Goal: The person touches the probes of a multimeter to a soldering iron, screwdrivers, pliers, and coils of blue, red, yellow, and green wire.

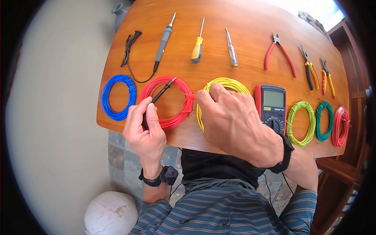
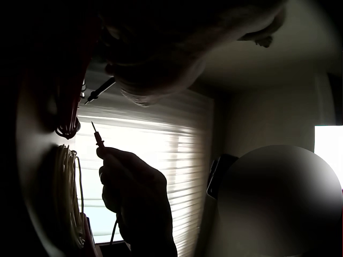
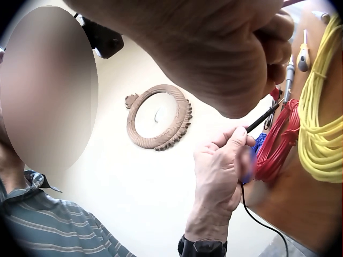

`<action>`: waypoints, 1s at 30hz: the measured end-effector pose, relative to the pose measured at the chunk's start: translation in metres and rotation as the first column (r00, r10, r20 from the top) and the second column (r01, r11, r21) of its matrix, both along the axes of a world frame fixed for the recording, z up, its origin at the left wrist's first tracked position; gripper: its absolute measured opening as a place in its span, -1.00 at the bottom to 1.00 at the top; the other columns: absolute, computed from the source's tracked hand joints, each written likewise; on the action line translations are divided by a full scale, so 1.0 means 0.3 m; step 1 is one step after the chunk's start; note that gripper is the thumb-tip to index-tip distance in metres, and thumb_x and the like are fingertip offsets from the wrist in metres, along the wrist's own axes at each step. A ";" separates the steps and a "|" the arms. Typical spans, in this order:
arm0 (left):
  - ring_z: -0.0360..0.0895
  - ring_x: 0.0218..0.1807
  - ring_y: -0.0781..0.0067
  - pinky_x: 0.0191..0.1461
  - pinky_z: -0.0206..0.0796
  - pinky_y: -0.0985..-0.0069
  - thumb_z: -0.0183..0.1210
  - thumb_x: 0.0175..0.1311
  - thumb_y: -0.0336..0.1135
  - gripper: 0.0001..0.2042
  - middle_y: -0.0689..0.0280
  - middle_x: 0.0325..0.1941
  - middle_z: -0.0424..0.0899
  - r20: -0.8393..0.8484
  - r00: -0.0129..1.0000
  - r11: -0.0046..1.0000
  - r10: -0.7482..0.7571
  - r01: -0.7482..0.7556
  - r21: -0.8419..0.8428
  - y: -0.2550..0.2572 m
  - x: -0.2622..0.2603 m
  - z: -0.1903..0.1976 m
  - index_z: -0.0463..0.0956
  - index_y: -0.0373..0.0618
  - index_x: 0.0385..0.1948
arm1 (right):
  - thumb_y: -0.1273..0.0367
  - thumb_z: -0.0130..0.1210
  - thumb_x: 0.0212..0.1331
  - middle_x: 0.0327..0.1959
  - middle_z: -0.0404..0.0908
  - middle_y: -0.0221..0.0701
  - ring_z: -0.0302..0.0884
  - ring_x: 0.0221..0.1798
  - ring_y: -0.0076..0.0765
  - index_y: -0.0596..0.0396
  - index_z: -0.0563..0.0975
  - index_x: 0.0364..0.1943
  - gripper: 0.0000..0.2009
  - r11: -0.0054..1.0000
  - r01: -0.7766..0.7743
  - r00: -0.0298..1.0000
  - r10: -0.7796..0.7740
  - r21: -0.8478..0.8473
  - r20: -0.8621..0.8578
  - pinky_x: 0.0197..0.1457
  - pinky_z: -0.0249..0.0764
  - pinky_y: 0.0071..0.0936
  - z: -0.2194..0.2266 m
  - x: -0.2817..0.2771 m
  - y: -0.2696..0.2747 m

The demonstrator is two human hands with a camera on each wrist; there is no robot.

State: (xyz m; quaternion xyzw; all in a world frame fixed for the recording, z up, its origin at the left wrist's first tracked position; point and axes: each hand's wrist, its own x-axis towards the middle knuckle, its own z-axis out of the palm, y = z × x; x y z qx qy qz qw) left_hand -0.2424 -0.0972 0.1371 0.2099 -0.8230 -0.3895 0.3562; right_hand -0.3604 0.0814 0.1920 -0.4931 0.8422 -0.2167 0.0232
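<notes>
In the head view, the left hand (image 1: 147, 133) pinches a black test probe (image 1: 162, 92), whose metal tip points up and right over the red wire coil (image 1: 158, 125). Level with it, the right hand (image 1: 235, 121) covers part of the yellow wire coil (image 1: 231, 81); a bit of red shows at its fingertips. The left wrist view shows that hand (image 2: 136, 193) pinching a thin probe (image 2: 98, 138), tip up. The two probe tips are apart. From the right wrist, the left hand (image 3: 217, 171) holds the black probe (image 3: 262, 119), with its cable hanging below.
A red and grey multimeter (image 1: 274, 100) lies right of the right hand. A blue coil (image 1: 105, 98) is at the left; several more coils (image 1: 324, 135) lie at the right. Behind are a soldering iron (image 1: 162, 45), screwdriver (image 1: 197, 51), tester (image 1: 232, 53) and pliers (image 1: 288, 58).
</notes>
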 end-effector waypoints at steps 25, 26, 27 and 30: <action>0.54 -0.23 0.63 -0.19 0.36 0.65 0.20 0.54 -0.53 -0.84 0.32 -0.24 0.64 0.040 0.999 0.999 0.018 -0.017 -0.035 -0.012 -0.014 -0.020 0.69 -0.38 0.01 | 0.48 0.25 0.02 -0.29 0.65 -0.02 0.74 -0.38 0.08 0.29 0.56 -0.21 -0.76 0.998 -0.037 0.989 0.030 0.043 0.146 -0.37 0.61 -0.07 -0.031 0.024 0.041; 0.54 -0.23 0.63 -0.19 0.36 0.65 0.20 0.54 -0.53 -0.84 0.32 -0.24 0.64 0.041 0.999 0.999 0.019 -0.018 -0.035 -0.012 -0.013 -0.021 0.69 -0.38 0.01 | 0.48 0.25 0.02 -0.30 0.65 -0.02 0.74 -0.38 0.08 0.30 0.57 -0.22 -0.77 1.000 -0.017 0.994 0.015 0.023 0.106 -0.37 0.61 -0.07 -0.029 0.023 0.045; 0.55 -0.22 0.63 -0.19 0.36 0.65 0.20 0.54 -0.53 -0.84 0.32 -0.24 0.64 0.033 0.999 1.000 0.016 -0.015 -0.026 -0.013 -0.013 -0.025 0.69 -0.38 0.01 | 0.48 0.25 0.02 -0.30 0.65 -0.02 0.74 -0.38 0.08 0.30 0.57 -0.22 -0.77 1.000 -0.018 0.994 0.015 0.024 0.106 -0.37 0.61 -0.07 -0.022 0.021 0.050; 0.55 -0.22 0.63 -0.18 0.36 0.65 0.20 0.54 -0.53 -0.84 0.32 -0.23 0.64 0.026 1.000 1.000 0.011 -0.010 -0.016 -0.017 -0.013 -0.028 0.69 -0.38 0.02 | 0.47 0.26 0.02 -0.30 0.66 -0.02 0.74 -0.38 0.08 0.30 0.58 -0.23 -0.77 0.993 -0.046 0.985 0.028 0.107 0.168 -0.36 0.62 -0.08 0.014 0.024 0.060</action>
